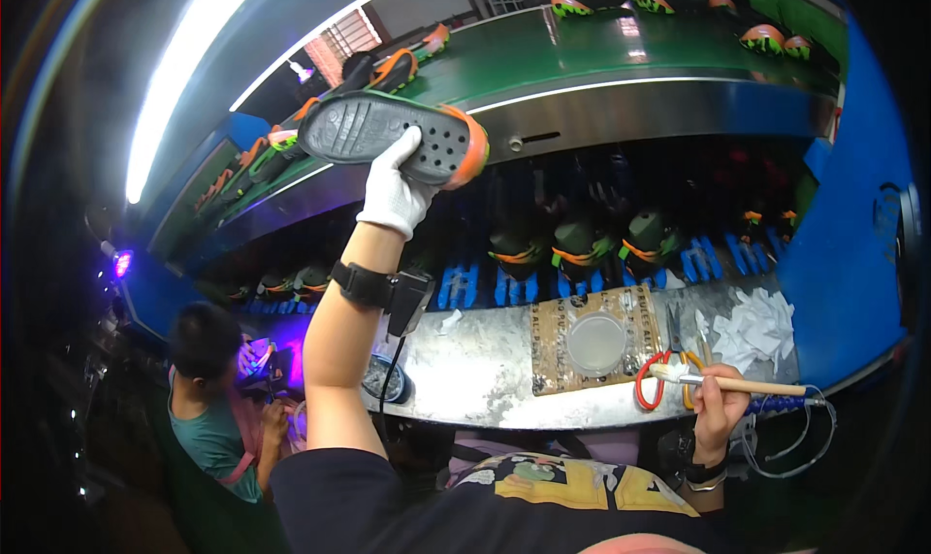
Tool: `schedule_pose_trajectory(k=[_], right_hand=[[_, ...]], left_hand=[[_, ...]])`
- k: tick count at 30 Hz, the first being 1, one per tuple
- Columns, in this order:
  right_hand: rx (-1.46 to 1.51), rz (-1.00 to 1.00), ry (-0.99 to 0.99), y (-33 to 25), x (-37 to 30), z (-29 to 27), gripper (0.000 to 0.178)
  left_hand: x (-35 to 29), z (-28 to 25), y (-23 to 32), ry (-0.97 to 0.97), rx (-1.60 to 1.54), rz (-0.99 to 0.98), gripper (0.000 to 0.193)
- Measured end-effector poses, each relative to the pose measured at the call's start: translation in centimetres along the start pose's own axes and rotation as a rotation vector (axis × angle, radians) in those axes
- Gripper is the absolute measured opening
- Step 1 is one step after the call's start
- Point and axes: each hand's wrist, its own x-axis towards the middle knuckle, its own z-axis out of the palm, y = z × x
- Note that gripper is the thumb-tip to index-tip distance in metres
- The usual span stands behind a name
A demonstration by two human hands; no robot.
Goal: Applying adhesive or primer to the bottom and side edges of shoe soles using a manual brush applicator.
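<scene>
Raised at the centre left, my left hand wears a white glove and is closed on a black clog. The clog has an orange and green edge and several round holes at one end; it overlaps the green conveyor belt behind it. Over the bench's right part, my bare right hand grips a brush by its wooden handle, bristles to the left. The brush crosses over scissors with red and orange handles. Left of them, a round shallow dish rests on taped cardboard.
Above runs a green conveyor belt carrying several clogs. Below it, dark clogs sit in a row behind blue holders. Crumpled white paper lies at the right. A container and another person are at the left.
</scene>
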Motion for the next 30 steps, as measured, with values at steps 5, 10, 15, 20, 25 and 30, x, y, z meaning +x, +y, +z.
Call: schedule_pose_trajectory(k=[5,10,15,20,25,30], right_hand=[[-0.124,0.037,-0.012,1.6,0.6,-1.0,0.009],[-0.338,-0.113,-0.166,3.1,3.6,2.1,0.006],[-0.406,0.021,-0.311,5.8,4.3,4.2,0.004],[-0.514,0.036,-0.317,7.9,3.6,4.8,0.005],[-0.578,0.025,-0.330,7.7,3.4,5.7,0.005],[-0.493,-0.134,-0.286,5.1,4.2,7.5,0.006]], left_hand=[[-4.0,-2.3,-3.5,-0.029,-0.099,-0.078,0.021],[-12.1,-4.5,-7.5,-0.364,-0.558,-0.151,0.060],[-14.9,-5.9,-11.1,-0.357,-0.686,-0.193,0.076],[-15.4,-7.4,-12.2,-0.403,-0.698,-0.267,0.076],[-16.1,-8.6,-11.9,-0.316,-0.587,-0.276,0.075],[-13.4,-8.5,-11.7,-0.103,-0.162,-0.112,0.076]])
